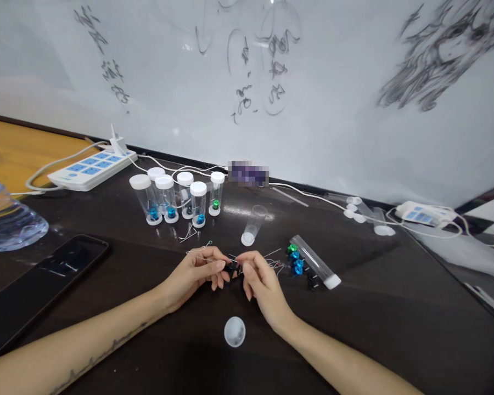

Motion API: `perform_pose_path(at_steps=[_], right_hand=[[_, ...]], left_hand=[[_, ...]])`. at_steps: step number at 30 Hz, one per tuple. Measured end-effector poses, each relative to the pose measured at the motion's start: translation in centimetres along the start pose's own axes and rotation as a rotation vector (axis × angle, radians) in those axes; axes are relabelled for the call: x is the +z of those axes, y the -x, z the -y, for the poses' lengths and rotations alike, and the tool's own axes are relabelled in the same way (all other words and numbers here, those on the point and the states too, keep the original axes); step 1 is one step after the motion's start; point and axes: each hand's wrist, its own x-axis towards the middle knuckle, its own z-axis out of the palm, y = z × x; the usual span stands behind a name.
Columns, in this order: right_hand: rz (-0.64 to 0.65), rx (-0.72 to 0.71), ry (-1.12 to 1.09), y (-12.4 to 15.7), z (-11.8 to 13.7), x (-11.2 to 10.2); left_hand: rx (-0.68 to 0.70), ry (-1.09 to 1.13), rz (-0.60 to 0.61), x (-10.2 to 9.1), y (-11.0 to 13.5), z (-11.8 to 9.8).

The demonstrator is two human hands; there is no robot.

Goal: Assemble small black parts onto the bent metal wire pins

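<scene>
My left hand (203, 271) is closed in a pinch on a small black part (231, 267), whose exact kind I cannot make out. A thin wire with a green ring at its end (209, 242) sticks out by the left fingers. My right hand (263, 282) has its fingers pinched together at the other side of the black part; the fingers partly hide it. Beside the right hand lie thin wire pieces (275, 264) and a row of small blue, green and black parts (297, 265). A white round cap (234, 331) sits on the dark table in front of both hands.
Several capped clear tubes (198, 204) with blue or green pieces stand behind the left hand. An uncapped tube (254, 224) stands near the middle; another tube (315, 260) lies at right. A phone (45, 291), water bottle (8, 216) and power strip (94, 167) are at left.
</scene>
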Motion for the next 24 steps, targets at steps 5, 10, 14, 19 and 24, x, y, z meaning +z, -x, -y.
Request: perform_pose_path(at_steps=[5,10,14,19,24], right_hand=[[0.003,-0.016,-0.01,-0.05,-0.15,0.09],[0.057,-0.005,0.085,-0.02,-0.22,0.0],[0.042,-0.017,0.075,-0.01,-0.16,0.0],[-0.033,-0.025,-0.056,0.06,0.26,-0.03],[-0.022,-0.06,-0.086,0.1,0.37,-0.13]], left_hand=[[0.01,0.027,-0.011,-0.16,-0.17,-0.03],[-0.002,-0.012,0.04,0.02,-0.18,-0.1],[0.012,-0.018,0.063,0.16,-0.05,-0.08],[0.013,0.014,0.017,0.06,-0.02,-0.09],[0.004,0.019,-0.004,0.06,0.02,-0.08]])
